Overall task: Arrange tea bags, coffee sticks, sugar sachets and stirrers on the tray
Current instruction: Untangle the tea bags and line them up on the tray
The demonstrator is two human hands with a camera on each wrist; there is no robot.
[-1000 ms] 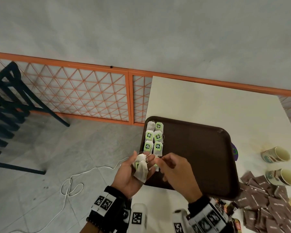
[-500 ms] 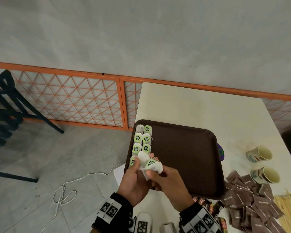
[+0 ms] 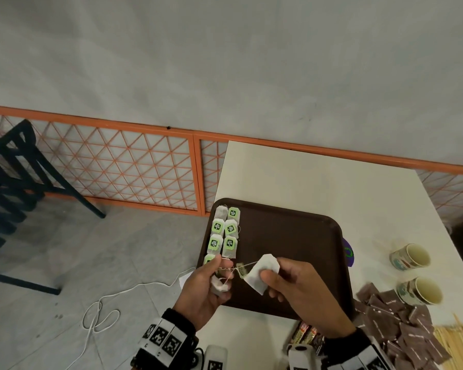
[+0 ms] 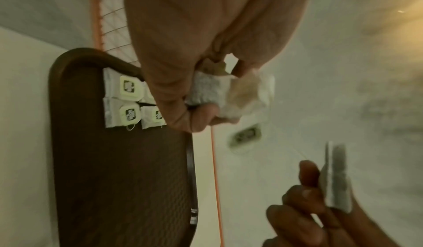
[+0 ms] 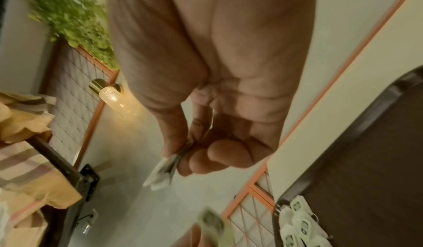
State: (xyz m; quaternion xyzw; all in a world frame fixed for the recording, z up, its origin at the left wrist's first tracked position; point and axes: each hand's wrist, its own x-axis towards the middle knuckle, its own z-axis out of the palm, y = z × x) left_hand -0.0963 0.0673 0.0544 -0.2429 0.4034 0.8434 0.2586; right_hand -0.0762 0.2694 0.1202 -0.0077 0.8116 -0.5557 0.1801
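Two tea bags mid-separation over the tray [image 3: 292, 236]: one pinched in right hand [image 3: 302, 292], a crumpled bunch [image 3: 219, 285] clutched in left hand [image 3: 203, 292], strings tangled between, green tag [image 3: 241, 269] dangling. Next, probably: tease strings free, then lay the loose bag [image 3: 262, 272] beside the two neat rows [image 3: 225, 233] along the tray's left edge. Thin white paper, limp.
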